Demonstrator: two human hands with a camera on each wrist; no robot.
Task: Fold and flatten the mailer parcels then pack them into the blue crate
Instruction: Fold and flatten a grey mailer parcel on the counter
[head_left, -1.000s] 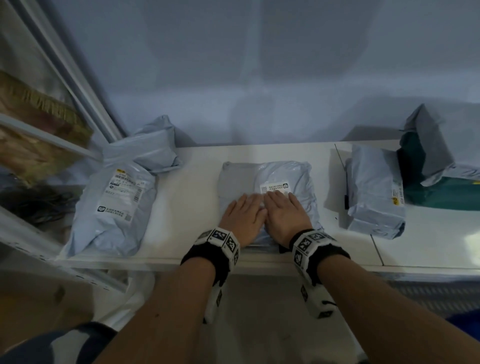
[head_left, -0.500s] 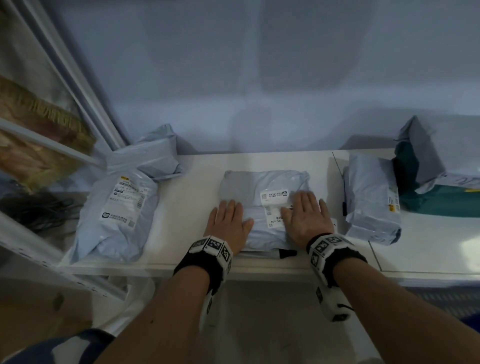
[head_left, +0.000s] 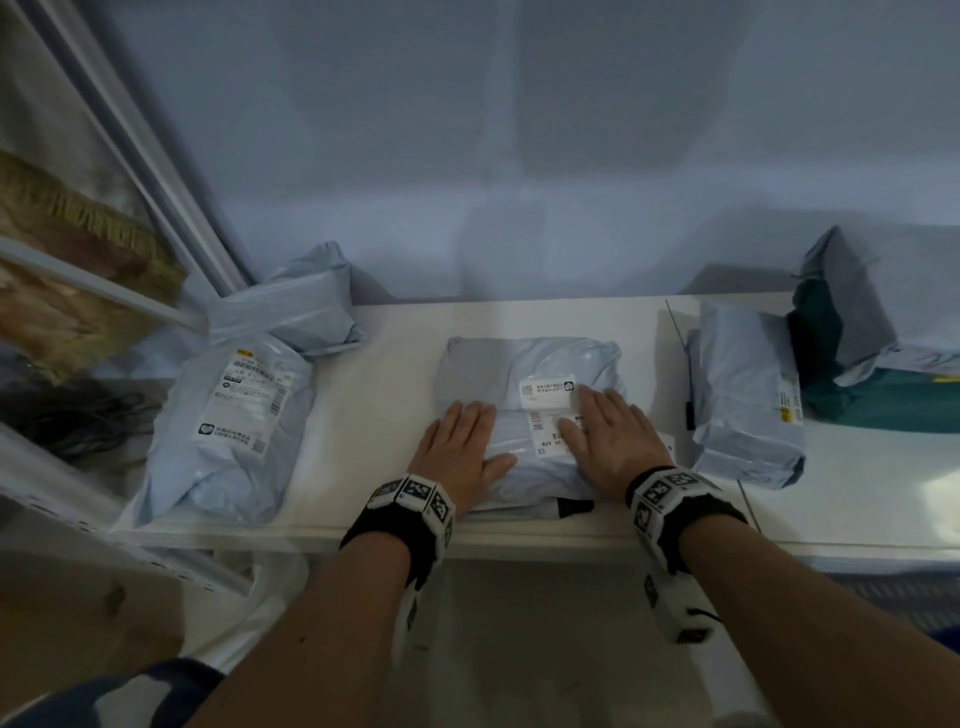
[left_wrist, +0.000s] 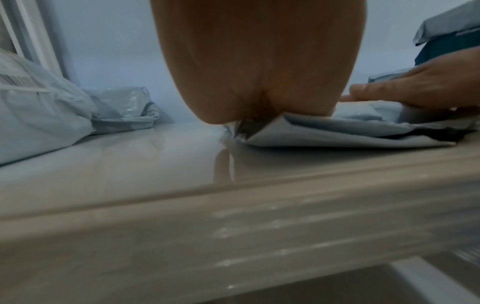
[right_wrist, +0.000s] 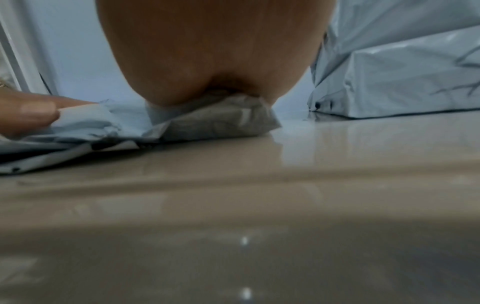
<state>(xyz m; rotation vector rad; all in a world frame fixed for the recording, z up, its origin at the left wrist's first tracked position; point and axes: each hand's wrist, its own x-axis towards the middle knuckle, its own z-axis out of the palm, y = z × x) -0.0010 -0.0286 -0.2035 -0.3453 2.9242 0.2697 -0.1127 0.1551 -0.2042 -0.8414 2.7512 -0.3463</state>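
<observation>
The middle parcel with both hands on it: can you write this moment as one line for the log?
step: flattening | left hand: flat on middle parcel | right hand: flat on it | place: white table

Folded parcel (head_left: 530, 415) lies on table (head_left: 384, 415) at my 12 o'clock, my left hand (head_left: 460, 452) and right hand (head_left: 610, 441) flat on it. Second parcel (head_left: 234, 410) at 9 o'clock, third parcel (head_left: 748, 395) at 3 o'clock, both apart from it.

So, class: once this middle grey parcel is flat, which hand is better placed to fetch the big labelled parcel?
Left hand, probably: it presses the grey plastic parcel's left edge, nearest the big labelled grey mailer.
</observation>
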